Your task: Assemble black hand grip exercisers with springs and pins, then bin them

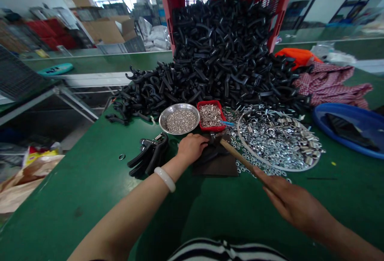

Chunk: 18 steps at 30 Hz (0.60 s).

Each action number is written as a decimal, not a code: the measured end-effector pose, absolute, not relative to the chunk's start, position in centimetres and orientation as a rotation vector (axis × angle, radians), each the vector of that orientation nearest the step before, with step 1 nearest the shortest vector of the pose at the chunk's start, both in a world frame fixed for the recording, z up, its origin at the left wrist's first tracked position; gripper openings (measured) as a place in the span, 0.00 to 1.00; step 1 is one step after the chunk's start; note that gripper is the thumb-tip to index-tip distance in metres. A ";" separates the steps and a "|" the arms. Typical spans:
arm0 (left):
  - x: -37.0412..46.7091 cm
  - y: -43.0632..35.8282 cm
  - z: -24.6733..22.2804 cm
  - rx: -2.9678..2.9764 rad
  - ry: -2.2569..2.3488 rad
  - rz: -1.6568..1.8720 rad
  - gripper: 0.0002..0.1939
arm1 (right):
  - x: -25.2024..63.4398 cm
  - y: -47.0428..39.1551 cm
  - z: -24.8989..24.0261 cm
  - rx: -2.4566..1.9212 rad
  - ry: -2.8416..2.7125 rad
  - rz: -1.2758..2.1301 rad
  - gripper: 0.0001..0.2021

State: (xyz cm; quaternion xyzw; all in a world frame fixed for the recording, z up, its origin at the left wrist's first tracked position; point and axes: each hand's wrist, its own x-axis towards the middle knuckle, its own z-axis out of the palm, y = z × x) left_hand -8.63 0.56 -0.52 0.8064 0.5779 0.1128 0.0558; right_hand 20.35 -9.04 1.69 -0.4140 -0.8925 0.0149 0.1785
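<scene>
My right hand (291, 197) is wrapped round the wooden handle of a hammer (237, 155). The hammer's head is over a dark square pad (222, 167) on the bench. My left hand (192, 147), a white bangle on its wrist, has its fingers closed at the pad's left side on a black plastic clamp part (210, 156). Part of that piece is hidden by the fingers and the hammer. Left of my forearm lie assembled black spring clamps (150, 155). Just beyond my left hand stand a metal bowl of small rivets (181, 121) and a red tray of pins (210, 116).
Black plastic parts (222, 61) spill in a big heap from a tipped red crate (166, 13). At right are a round tray (279, 167) of nuts and springs, a blue basin (354, 141) and a checked cloth (336, 83). A metal ring (121, 157) lies at left.
</scene>
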 end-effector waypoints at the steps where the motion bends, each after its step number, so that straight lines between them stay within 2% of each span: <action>1: -8.6 0.6 -0.6 2.430 1.756 0.343 0.11 | 20.3 -8.9 1.9 -1.150 -2.556 0.088 0.28; 7: -8.7 0.9 -1.0 2.370 1.757 0.374 0.11 | 19.3 -8.9 3.7 -1.162 -2.407 -0.115 0.31; 12: -8.7 0.9 -0.6 2.344 1.757 0.314 0.12 | 19.3 -8.0 3.4 -1.125 -2.572 0.074 0.29; 18: -8.7 1.0 -0.7 2.335 1.785 0.328 0.11 | 19.5 -8.7 3.0 -1.189 -2.461 -0.049 0.30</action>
